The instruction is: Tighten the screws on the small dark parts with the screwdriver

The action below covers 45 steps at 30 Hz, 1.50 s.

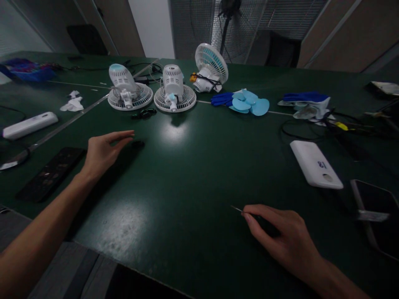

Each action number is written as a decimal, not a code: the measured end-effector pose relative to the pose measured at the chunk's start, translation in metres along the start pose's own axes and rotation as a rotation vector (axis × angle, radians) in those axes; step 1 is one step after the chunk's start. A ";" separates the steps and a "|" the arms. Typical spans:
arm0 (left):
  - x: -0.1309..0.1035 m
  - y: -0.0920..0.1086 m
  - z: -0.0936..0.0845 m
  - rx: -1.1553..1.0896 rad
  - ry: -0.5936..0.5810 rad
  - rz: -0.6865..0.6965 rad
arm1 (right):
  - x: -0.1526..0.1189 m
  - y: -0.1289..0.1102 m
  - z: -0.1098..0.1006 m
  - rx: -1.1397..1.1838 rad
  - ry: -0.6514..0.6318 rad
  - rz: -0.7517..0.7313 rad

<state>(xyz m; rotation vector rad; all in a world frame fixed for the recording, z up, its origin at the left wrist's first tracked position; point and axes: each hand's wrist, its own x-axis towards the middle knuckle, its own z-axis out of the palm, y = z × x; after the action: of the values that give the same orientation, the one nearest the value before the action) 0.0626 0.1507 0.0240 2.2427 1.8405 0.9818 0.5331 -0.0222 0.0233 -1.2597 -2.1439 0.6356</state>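
My left hand (104,151) is above the table at the left, its thumb and fingers pinched together. Whatever may be between the fingertips is too small to make out. Just beyond them lies a small dark object (137,144) on the green tabletop (187,178). At the lower right, my right hand (283,232) grips a thin pointed metal tool (237,209) between thumb and forefinger. Its tip points left; the rest is hidden in the hand. A dark, flat tray-like object (51,172) with small shiny bits on it sits beside my left wrist.
Two white fans (129,89) (174,89) lie face down, and a third fan (210,68) leans behind. Light-blue fan blades (249,102), blue-and-white gloves (307,106) and black cables are farther back. A white power bank (316,164) and a phone (378,216) lie right.
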 end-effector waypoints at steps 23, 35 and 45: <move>0.008 0.001 -0.001 -0.095 -0.230 -0.140 | 0.002 -0.003 -0.001 -0.043 0.042 -0.029; 0.009 0.004 -0.003 -0.119 -0.252 -0.238 | 0.003 -0.002 -0.002 -0.042 0.055 -0.034; 0.009 0.003 -0.003 -0.151 -0.264 -0.250 | 0.001 -0.001 -0.001 -0.032 0.043 -0.021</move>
<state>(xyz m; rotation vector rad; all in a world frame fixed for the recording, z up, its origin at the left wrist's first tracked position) 0.0647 0.1571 0.0313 1.8945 1.8070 0.7179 0.5328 -0.0220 0.0245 -1.2546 -2.1373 0.5623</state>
